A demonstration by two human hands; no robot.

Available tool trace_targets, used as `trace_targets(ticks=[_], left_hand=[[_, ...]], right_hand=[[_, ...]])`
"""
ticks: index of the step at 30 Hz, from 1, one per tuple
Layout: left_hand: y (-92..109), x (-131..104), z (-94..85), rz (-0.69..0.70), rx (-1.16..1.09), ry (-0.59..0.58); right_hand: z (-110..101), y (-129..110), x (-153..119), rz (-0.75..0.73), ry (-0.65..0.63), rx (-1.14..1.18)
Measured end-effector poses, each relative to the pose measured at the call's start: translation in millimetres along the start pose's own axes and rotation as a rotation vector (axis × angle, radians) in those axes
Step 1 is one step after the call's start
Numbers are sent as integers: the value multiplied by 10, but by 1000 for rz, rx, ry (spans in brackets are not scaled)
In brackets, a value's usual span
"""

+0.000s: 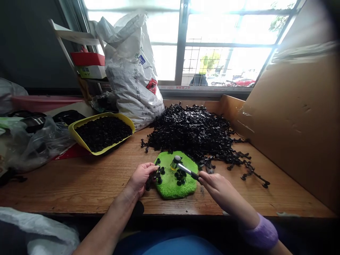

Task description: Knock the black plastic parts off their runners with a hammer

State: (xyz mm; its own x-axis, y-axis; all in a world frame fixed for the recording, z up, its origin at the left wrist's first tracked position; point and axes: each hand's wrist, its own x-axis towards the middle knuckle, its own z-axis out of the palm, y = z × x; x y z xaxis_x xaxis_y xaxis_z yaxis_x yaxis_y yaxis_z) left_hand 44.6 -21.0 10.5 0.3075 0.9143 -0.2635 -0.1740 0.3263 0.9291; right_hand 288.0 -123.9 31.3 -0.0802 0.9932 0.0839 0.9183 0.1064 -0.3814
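A green cloth pad [170, 189] lies near the table's front edge, with several small round black pieces [181, 177] on it. At the pad's left edge, my left hand [143, 176] pinches a black plastic part [158, 173] with round ends. My right hand [216, 186] is closed around the dark handle of a small hammer [187, 170]. The hammer's head is over the middle of the pad, beside the loose black pieces; whether it touches anything is unclear. Behind the pad rises a large pile of black plastic parts [191, 131].
A yellow tray [99, 153] of small black pieces stands on the wooden table [106, 180] at the left, before a tall white sack [132, 81]. Plastic bags [47, 141] lie farther left. A large cardboard sheet [297, 113] leans along the right side. Stray black parts [255, 173] lie near it.
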Motion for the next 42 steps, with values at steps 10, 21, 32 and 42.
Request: trace_targets(ticks=[10, 21, 32, 42], left_hand=[[1, -1, 5, 19, -4, 4], [-27, 13, -18, 25, 34, -15], [-17, 57, -24, 22, 82, -3], [-3, 40, -8, 27, 95, 14]], right_hand=[[-59, -83, 24, -55, 27, 33], [-64, -337, 106, -117, 140, 49], [-19, -348, 89, -89, 92, -46], [52, -350, 87, -95, 83, -33]])
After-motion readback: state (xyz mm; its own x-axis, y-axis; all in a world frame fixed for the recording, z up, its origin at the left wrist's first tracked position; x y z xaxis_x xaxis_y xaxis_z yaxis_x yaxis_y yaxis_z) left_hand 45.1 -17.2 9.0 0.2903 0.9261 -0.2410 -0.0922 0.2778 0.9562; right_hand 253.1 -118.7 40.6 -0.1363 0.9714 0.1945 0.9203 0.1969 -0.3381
